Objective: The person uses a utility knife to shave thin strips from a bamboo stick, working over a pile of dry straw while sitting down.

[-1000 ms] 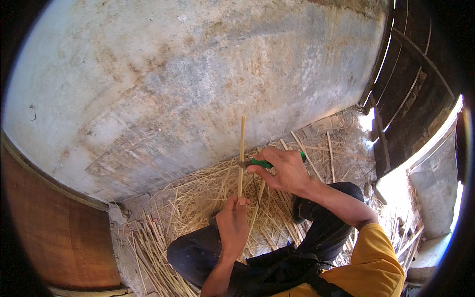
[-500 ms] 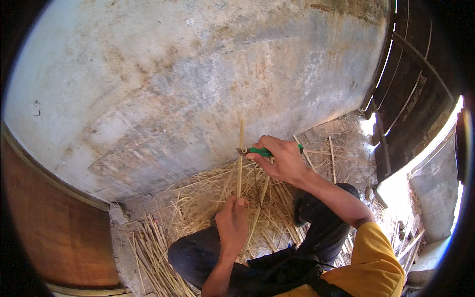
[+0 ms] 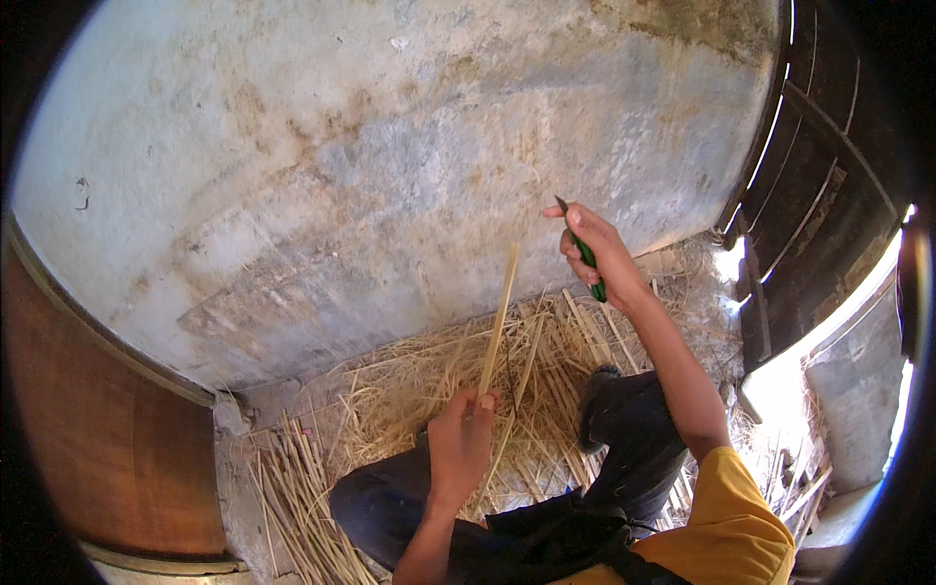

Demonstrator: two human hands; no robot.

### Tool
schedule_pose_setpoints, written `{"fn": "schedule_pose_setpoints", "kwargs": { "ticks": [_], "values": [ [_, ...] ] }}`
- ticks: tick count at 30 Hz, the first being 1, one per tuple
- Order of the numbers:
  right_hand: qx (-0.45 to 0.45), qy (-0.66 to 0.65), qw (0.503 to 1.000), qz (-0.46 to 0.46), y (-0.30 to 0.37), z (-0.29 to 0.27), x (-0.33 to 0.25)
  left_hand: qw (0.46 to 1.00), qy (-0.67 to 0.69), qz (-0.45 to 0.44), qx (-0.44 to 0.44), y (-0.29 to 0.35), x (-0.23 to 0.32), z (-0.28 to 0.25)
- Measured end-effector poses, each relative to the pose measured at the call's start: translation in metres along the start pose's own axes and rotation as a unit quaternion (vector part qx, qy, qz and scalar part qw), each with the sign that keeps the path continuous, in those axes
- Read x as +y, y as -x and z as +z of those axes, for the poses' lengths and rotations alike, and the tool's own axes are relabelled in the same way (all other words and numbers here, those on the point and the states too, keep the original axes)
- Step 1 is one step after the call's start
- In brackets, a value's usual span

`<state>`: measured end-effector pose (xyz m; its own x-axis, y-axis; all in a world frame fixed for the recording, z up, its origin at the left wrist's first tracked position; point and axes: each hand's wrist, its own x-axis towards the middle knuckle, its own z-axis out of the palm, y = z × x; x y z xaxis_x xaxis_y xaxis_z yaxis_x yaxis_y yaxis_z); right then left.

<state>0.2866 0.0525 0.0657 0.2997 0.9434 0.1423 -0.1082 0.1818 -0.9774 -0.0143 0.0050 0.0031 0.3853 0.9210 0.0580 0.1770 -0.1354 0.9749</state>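
Upright between the fingers of my left hand [image 3: 460, 444] stands a pale bamboo strip [image 3: 499, 322], gripped at its lower end and leaning slightly right. My right hand [image 3: 597, 249], raised to the right of the strip and apart from it, is closed round a green-handled cutting tool [image 3: 585, 255]. The tool's short, dark, pointed blade sticks up past my fingers; whether it is a knife or shears I cannot tell. Below both hands, a heap of thin shavings and strips [image 3: 409, 375] covers the floor between my bent legs.
A stained plaster wall [image 3: 390, 175] rises close in front. Long split strips [image 3: 302, 497] lie in a bundle at the lower left, beside a brown wooden panel [image 3: 117, 419]. Dark boards [image 3: 819, 185] stand on the right, with bright light coming in by them.
My right hand has lifted the green-handled tool off the strip, moving up and right, and its blade now points upward. The strip's top has tipped to the right in my left hand.
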Motion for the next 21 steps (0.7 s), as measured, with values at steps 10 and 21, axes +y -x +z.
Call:
{"fn": "schedule_pose_setpoints", "kwargs": {
  "ticks": [10, 21],
  "values": [
    [-0.078, 0.012, 0.996, 0.048, 0.023, 0.022, 0.004, 0.999, -0.02, 0.011, -0.028, -0.006, 0.001, 0.007],
    [-0.135, -0.003, 0.988, 0.075, 0.03, 0.008, 0.011, 0.999, -0.016, 0.001, -0.038, -0.011, -0.006, 0.013]
  ]
}}
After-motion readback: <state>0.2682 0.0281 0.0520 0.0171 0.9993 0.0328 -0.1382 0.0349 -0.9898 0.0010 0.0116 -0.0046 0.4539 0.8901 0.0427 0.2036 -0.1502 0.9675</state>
